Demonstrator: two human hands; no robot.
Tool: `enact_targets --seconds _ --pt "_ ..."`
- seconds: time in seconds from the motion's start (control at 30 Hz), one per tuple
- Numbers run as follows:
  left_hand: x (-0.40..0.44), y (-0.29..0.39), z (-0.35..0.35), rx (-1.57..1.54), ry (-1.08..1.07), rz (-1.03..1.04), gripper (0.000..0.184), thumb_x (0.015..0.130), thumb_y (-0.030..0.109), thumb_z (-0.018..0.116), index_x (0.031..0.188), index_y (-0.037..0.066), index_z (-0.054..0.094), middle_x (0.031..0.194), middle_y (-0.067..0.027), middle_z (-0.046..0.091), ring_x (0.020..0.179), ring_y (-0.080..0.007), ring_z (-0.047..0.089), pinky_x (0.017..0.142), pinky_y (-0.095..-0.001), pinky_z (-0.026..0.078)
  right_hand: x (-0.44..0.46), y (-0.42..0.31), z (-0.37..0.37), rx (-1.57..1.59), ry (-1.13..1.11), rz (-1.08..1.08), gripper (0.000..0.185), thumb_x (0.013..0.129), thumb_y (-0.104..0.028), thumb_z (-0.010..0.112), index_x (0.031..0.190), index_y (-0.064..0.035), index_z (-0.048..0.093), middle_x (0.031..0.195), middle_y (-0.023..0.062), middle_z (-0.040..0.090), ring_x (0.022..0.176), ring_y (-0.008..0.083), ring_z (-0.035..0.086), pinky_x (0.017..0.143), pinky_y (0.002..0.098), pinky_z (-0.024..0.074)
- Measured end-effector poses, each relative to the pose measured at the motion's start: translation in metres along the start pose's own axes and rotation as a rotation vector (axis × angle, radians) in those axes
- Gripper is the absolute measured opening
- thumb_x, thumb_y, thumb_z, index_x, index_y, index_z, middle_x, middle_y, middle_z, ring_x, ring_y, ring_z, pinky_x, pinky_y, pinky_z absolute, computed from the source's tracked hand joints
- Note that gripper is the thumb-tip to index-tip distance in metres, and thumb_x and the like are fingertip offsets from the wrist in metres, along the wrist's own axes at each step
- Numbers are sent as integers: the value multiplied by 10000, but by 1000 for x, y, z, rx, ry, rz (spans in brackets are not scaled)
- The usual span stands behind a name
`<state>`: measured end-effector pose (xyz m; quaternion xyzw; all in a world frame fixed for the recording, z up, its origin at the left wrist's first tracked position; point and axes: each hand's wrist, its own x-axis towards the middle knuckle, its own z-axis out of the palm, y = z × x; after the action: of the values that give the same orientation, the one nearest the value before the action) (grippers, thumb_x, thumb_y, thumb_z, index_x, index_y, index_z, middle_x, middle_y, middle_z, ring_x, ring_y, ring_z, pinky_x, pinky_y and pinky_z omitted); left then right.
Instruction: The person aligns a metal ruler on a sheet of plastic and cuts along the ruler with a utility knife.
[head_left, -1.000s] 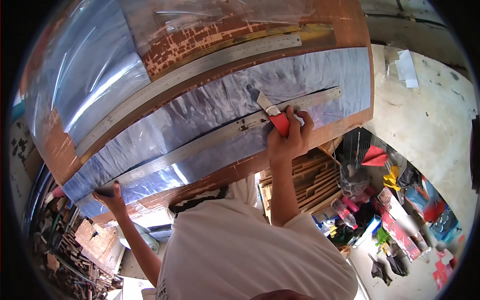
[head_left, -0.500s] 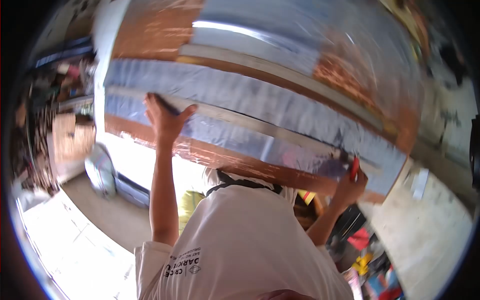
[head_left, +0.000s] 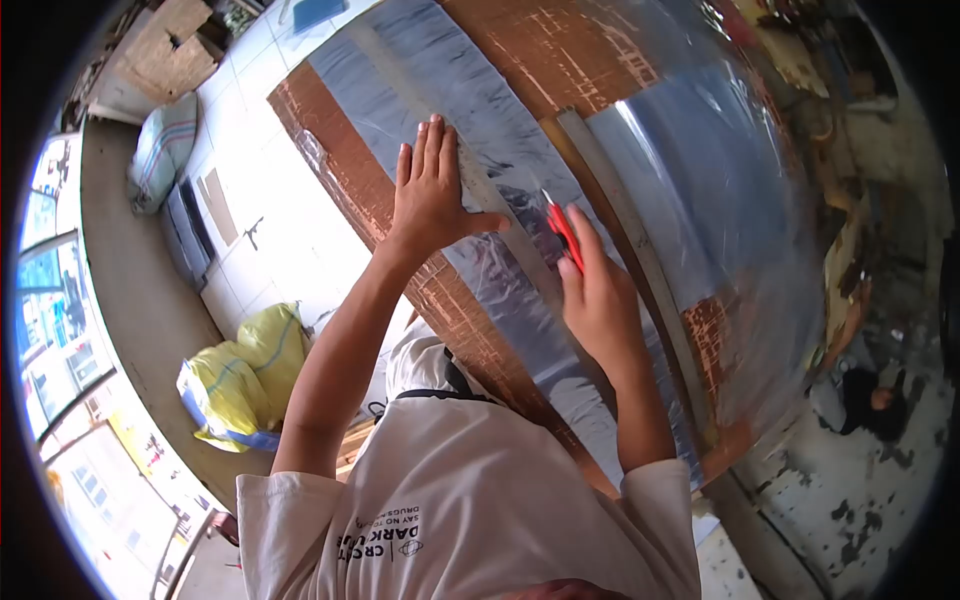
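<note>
My left hand (head_left: 430,205) lies flat on a long pale straightedge (head_left: 532,262), fingers stretched and thumb out to the side. Under the straightedge is a strip of clear, bluish plastic sheet (head_left: 510,115) on a worn brown board (head_left: 345,160). A red utility knife (head_left: 563,235) is gripped in my right hand (head_left: 607,310), its pale tip pointing away from me. The knife is just right of the straightedge, over the plastic; whether the tip touches it, I cannot tell.
A second long bar (head_left: 625,225) runs alongside on the board, with more glossy plastic film (head_left: 690,190) beyond it. Yellow sacks (head_left: 250,375) and a pale sack (head_left: 165,150) are on the left. At far right, a person (head_left: 870,400) is low near the floor.
My view has turned, so the board now slants steeply. My right hand with the knife has moved from the straightedge's right end to beside my left hand, which still presses the straightedge.
</note>
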<state>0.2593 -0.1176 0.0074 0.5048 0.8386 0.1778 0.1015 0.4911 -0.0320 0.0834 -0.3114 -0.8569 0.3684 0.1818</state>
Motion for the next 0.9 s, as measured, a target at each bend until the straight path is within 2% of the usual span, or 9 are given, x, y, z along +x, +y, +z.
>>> enact_targets --seconds 0.17,0.33,0.4,0.63,0.73,0.8,0.83,0.9 --pt "-1 -1 0 -19 -6 -48 1455 524 727 868 1559 -76 236 1656 -255 194 1563 -384 123 1254 -536 125 66 -12 30 -275 -317 -83 638 923 -85 630 1525 -102 420 872 235 690 792 411 711 663 482 574" --pt "-1 -4 4 -28 8 -23 1428 530 712 867 1552 -80 260 1652 -252 209 1562 -369 142 1254 -533 142 75 -17 41 -346 -379 -91 658 905 -62 616 1531 -122 421 855 219 690 765 404 712 647 483 578" --pt "-2 -4 5 -35 14 -24 1436 512 707 869 1550 -82 269 1653 -247 216 1563 -360 147 1257 -527 143 74 -23 40 -340 -379 -42 577 959 -50 570 1520 -96 445 843 253 683 775 413 701 667 493 547" --pt "-2 -3 2 -54 25 -31 1412 510 687 875 1542 -81 293 1650 -242 229 1560 -351 167 1255 -530 151 73 -27 39 -318 -373 -66 589 953 -49 574 1523 -116 446 818 249 676 752 410 698 636 496 542" --pt "-2 -3 4 -47 36 -32 1401 510 688 872 1536 -81 305 1647 -241 237 1559 -347 173 1255 -529 152 73 -30 42 -385 -414 -46 610 939 -31 566 1528 -127 442 781 235 671 720 409 695 623 493 539" --pt "-1 -3 3 -46 44 -32 1396 510 688 871 1533 -80 312 1646 -240 241 1559 -345 175 1255 -528 152 72 -28 45 -472 -423 -68 677 869 -34 605 1519 -99 429 780 217 695 685 397 714 589 486 576" --pt "-1 -3 3 -41 42 -35 1393 510 685 872 1533 -78 313 1646 -237 242 1559 -343 175 1255 -526 155 73 -28 45 -472 -430 -67 677 869 -34 605 1519 -99 429 780 217 695 685 397 714 589 486 576" --pt "-1 -2 3 -38 29 -37 1389 511 681 874 1533 -75 315 1646 -234 244 1560 -340 174 1255 -524 157 71 -27 44 -457 -438 -48 686 858 -25 609 1517 -96 432 708 203 677 664 393 713 579 492 566"
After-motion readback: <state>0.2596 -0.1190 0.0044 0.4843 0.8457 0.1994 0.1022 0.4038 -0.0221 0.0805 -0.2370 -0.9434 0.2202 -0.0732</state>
